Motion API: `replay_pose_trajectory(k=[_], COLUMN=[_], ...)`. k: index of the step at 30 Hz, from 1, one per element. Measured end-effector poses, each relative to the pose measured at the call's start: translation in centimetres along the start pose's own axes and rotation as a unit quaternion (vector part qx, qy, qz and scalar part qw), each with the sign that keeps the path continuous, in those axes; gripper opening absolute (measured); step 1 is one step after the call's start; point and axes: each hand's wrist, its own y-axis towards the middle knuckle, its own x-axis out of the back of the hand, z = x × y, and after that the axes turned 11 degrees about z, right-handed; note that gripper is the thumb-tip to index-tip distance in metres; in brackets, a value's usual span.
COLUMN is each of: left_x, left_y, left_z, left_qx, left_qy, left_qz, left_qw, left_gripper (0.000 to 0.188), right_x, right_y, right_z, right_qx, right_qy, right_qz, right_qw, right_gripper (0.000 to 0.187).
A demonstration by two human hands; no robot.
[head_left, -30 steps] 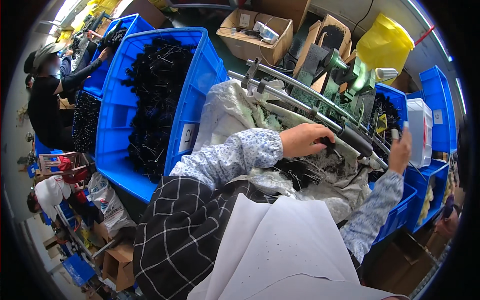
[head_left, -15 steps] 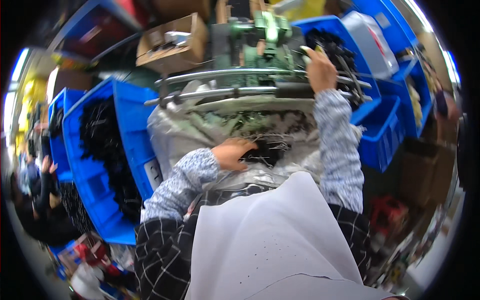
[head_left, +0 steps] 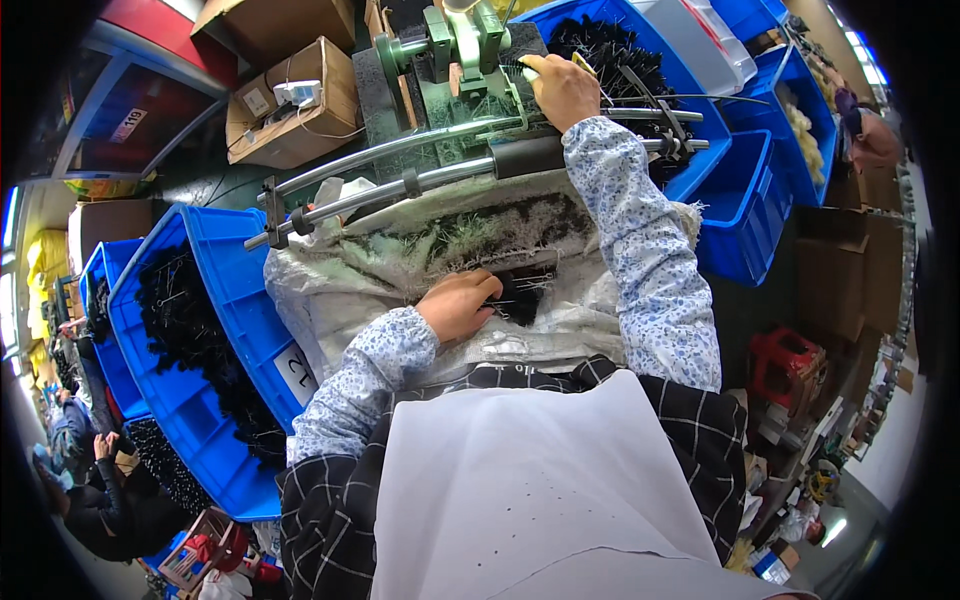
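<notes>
My left hand (head_left: pixel 460 303) rests on the pale cloth sack (head_left: pixel 400 262) stretched across my lap. Its fingers curl at the edge of several black bristle brushes (head_left: pixel 520 296) with thin pale wire stems; what the fingertips hold, if anything, is hidden. Up at the green machine (head_left: pixel 465 45), my right hand (head_left: pixel 565 88) is closed, with pale yellowish covers on its fingers. A dark bristly piece, seemingly a small black brush (head_left: pixel 518 72), shows at its fingertips, beside the machine's working part. My right forearm passes over the metal rods (head_left: pixel 390 188) in front of the machine.
At left, a large blue bin (head_left: pixel 225 262) holds black bristly pieces; another blue bin (head_left: pixel 680 75) with similar pieces stands behind my right hand. A blue crate (head_left: pixel 740 215) sits to the right. A cardboard box (head_left: pixel 300 105) is left of the machine. A person (head_left: pixel 110 490) sits far left.
The view has turned and shifted. My right hand has moved closer to the machine's middle. My left hand stays at the brushes on the sack, fingers slightly more curled.
</notes>
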Motion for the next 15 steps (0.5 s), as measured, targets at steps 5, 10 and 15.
replay_pose_trajectory(k=[5,10,15], left_x=[-0.5,0.3,1.8], left_y=[0.2,-0.3,-2.0], left_z=[0.4,0.3,0.8], left_qx=[-0.002,0.014,-0.019], left_qy=[-0.002,-0.048,-0.103], left_qz=[0.003,0.005,-0.069], left_qw=[1.000,0.999,0.992], left_gripper=[0.028,0.019,0.018], right_x=[-0.9,-0.5,-0.9], right_y=[0.8,1.1,-1.1], right_z=[-1.1,-1.2,-2.6], right_qx=[0.033,0.047,-0.039], right_qy=[-0.006,-0.073,-0.071], right_qz=[-0.017,0.020,-0.033], right_qw=[0.999,0.996,0.996], right_gripper=[0.026,0.028,0.038])
